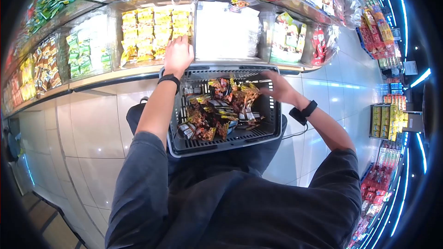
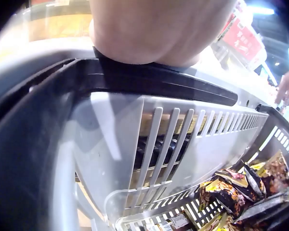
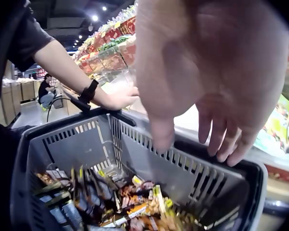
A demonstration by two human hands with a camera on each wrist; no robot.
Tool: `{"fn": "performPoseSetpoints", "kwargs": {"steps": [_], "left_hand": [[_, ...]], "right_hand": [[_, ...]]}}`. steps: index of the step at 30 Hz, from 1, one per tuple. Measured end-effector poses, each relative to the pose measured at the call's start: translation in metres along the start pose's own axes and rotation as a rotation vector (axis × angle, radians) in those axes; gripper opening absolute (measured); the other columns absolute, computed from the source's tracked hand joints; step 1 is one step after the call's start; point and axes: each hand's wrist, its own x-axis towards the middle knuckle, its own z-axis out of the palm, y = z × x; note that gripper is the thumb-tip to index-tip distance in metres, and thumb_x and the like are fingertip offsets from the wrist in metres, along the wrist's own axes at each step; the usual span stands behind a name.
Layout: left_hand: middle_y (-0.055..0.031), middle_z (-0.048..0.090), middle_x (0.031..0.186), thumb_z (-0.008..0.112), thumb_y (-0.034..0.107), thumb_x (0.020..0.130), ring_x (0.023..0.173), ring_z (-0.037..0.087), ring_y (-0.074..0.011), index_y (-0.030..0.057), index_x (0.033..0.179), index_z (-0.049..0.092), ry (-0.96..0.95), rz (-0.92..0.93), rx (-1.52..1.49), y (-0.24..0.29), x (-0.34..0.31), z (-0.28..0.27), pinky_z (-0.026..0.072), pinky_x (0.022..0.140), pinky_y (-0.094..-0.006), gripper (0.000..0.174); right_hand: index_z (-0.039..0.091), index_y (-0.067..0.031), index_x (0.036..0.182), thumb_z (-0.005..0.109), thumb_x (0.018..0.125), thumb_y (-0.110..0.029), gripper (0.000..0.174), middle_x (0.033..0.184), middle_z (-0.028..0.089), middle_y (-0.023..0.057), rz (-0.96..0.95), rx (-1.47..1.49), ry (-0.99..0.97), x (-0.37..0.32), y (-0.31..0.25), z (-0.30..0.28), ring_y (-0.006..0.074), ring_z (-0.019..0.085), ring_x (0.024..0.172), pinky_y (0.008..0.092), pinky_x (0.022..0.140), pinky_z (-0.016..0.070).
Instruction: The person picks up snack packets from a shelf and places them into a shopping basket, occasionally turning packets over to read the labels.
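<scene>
A grey plastic shopping basket [image 1: 173,131] with a dark rim sits at the person's lap, holding a loose pile of small snack packets [image 1: 224,106] in dark, orange and yellow wrappers. The left hand [image 1: 179,57] reaches past the basket's far left corner to the bin of yellow packets [image 1: 144,32], its fingertips overlapping the bin's front edge. In the left wrist view its heel lies right at the basket rim [image 2: 164,84]; its fingers are hidden there. Over the far right corner of the basket hovers the right hand [image 1: 281,88], fingers loosely extended and holding nothing.
Clear-walled shelf bins run along the front, with green packets [image 1: 83,55], brown packets [image 1: 47,62] and a glaring white bin [image 1: 226,30]. To the right stand red packages [image 1: 318,46]. Tiled floor [image 1: 92,129] surrounds the person. Another person [image 3: 45,91] crouches far down the aisle.
</scene>
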Motion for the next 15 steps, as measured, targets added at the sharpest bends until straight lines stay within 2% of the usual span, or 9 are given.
{"fn": "performPoseSetpoints", "kwargs": {"steps": [1,5,6,7,8,10,11,13,15], "left_hand": [[-0.022,0.069,0.095,0.056,0.014,0.087,0.091,0.068,-0.0371,-0.0015,0.099,0.065,0.007,-0.004,0.011,0.0,0.0,0.0,0.0522,0.091,-0.048,0.021],[-0.022,0.069,0.094,0.057,0.014,0.087,0.089,0.068,-0.0376,-0.001,0.098,0.064,0.014,0.011,0.012,0.002,-0.003,0.004,0.0523,0.09,-0.0483,0.02],[-0.022,0.069,0.094,0.057,0.013,0.087,0.089,0.068,-0.0379,-0.001,0.098,0.065,0.021,0.011,0.008,0.001,-0.003,0.003,0.0523,0.09,-0.0483,0.02],[-0.0224,0.069,0.094,0.057,0.014,0.087,0.089,0.068,-0.0382,-0.0011,0.099,0.065,0.011,0.008,0.002,0.0,-0.002,0.002,0.0519,0.092,-0.0489,0.021],[-0.0224,0.069,0.094,0.057,0.014,0.087,0.089,0.068,-0.0382,-0.0011,0.099,0.065,0.018,0.006,0.011,0.0,-0.002,0.002,0.0519,0.092,-0.0489,0.021],[-0.0227,0.069,0.095,0.057,0.015,0.087,0.09,0.068,-0.0384,-0.0013,0.1,0.064,0.018,-0.004,-0.001,0.001,-0.003,0.002,0.0516,0.093,-0.0493,0.022],[-0.0227,0.069,0.094,0.058,0.015,0.087,0.091,0.068,-0.0385,-0.0015,0.1,0.064,0.01,-0.016,-0.003,0.002,-0.003,0.002,0.0516,0.094,-0.0497,0.022],[-0.0217,0.069,0.094,0.058,0.015,0.087,0.092,0.068,-0.038,-0.0013,0.099,0.064,-0.01,-0.027,-0.016,0.004,-0.002,-0.001,0.0514,0.094,-0.0492,0.022],[-0.0212,0.069,0.094,0.058,0.015,0.086,0.093,0.068,-0.0375,-0.0011,0.099,0.064,-0.009,-0.032,-0.015,0.003,-0.002,0.0,0.0514,0.094,-0.049,0.021]], "right_hand": [[0.055,0.0062,0.13,0.075,0.088,-0.022,0.054,0.126,0.062,0.0276,-0.061,-0.046,0.087,0.02,-0.004,-0.007,0.0416,0.061,0.117,0.0445,0.103,0.0477],[0.061,-0.0004,0.126,0.07,0.091,-0.016,0.039,0.117,0.067,0.0251,-0.006,0.073,0.484,0.129,-0.004,-0.034,0.0404,0.064,0.113,0.0445,0.097,0.0514],[0.063,-0.0011,0.124,0.069,0.092,-0.016,0.036,0.115,0.069,0.0247,-0.095,0.121,0.612,0.16,0.008,-0.035,0.0397,0.066,0.111,0.0438,0.095,0.0526],[0.061,0.0003,0.127,0.071,0.09,-0.019,0.043,0.116,0.07,0.0251,0.001,0.179,0.667,0.189,0.01,-0.037,0.0397,0.067,0.111,0.0428,0.096,0.0526],[0.064,0.0011,0.124,0.073,0.087,-0.022,0.044,0.114,0.071,0.0256,0.14,0.248,0.747,0.223,0.024,-0.035,0.0408,0.068,0.109,0.0429,0.094,0.0534],[0.068,0.0034,0.106,0.077,0.088,-0.023,0.034,0.098,0.074,0.0148,0.334,0.244,0.765,0.258,0.019,-0.036,0.0237,0.07,0.089,0.0346,0.081,0.0541],[0.068,0.0034,0.106,0.077,0.088,-0.023,0.034,0.098,0.074,0.0148,0.322,0.248,0.764,0.268,0.017,-0.034,0.0237,0.07,0.089,0.0346,0.081,0.0541],[0.07,0.0009,0.089,0.081,0.087,-0.024,0.027,0.08,0.069,0.0042,0.512,0.555,0.742,0.287,0.018,-0.027,0.0126,0.061,0.072,0.0309,0.064,0.0486],[0.072,0.0013,0.089,0.082,0.085,-0.024,0.028,0.078,0.07,0.0063,0.455,0.61,0.789,0.289,0.021,-0.024,0.0133,0.061,0.069,0.0317,0.065,0.0498]]}}
